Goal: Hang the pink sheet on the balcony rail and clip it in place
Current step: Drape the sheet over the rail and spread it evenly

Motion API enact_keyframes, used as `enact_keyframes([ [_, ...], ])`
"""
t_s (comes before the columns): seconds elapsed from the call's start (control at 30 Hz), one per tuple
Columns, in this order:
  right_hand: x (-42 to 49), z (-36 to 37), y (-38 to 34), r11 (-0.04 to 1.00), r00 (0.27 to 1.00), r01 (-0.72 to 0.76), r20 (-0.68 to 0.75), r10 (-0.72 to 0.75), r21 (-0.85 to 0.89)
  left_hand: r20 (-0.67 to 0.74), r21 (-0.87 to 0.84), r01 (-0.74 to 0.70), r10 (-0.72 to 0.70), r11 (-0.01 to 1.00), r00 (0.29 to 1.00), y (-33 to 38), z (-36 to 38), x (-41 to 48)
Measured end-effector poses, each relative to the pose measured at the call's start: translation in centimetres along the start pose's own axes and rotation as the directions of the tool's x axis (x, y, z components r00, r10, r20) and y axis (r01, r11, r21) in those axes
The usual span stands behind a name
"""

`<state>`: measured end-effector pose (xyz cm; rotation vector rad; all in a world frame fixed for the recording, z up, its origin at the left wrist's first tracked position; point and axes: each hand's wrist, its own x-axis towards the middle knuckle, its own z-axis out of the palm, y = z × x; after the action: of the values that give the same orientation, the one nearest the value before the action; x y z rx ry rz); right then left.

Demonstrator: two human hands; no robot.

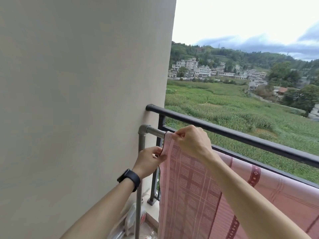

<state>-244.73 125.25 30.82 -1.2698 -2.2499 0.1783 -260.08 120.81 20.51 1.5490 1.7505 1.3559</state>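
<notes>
The pink sheet (198, 183) runs along the grey rail (156, 131) toward four o'clock; right hand (191, 141) pinches its top hem at the rail, left hand (149, 161) pinches the side edge at seven o'clock.

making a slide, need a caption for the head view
Both hands, left hand and right hand, pinch the pink sheet edge draped over a grey pipe rail beside the wall.

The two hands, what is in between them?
In the head view, the pink sheet's edge stretches between the left hand and the right hand.
</notes>
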Motion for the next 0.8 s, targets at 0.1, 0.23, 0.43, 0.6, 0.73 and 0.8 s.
enact_keyframes([
  [0.1, -2.3, 2.3, 0.0, 0.989, 0.967, 0.073, -0.234, -0.102, -0.126, -0.063, 0.011, -0.008, 0.008, 1.000, 0.998, -1.2, 0.2, -1.2],
  [0.23, -5.4, 5.0, 2.5, 0.924, 0.881, 0.200, -0.353, -0.315, -0.325, -0.114, 0.042, -0.032, 0.036, 0.999, 0.993, -2.5, 2.3, -2.1],
  [0.43, -3.9, 0.5, 4.8, 0.983, 0.999, 0.037, -0.008, -0.039, -0.178, 0.197, -0.019, 0.025, -0.021, 0.999, 0.980, -4.2, 6.4, -3.8],
  [0.6, -5.0, -1.0, 9.1, 0.997, 0.983, -0.067, 0.165, 0.074, -0.050, 0.147, -0.194, -0.001, 0.031, 0.981, 0.989, -2.3, 10.5, -4.8],
  [0.73, -7.0, -1.3, 10.0, 0.994, 0.998, 0.018, -0.057, -0.024, -0.105, 0.100, -0.181, -0.029, 0.047, 0.983, 0.994, -1.7, 11.5, -6.2],
  [0.8, -7.7, -1.1, 9.3, 0.987, 0.985, 0.087, -0.136, -0.105, -0.134, 0.015, -0.206, -0.049, 0.053, 0.977, 0.998, -1.8, 11.6, -7.1],
])
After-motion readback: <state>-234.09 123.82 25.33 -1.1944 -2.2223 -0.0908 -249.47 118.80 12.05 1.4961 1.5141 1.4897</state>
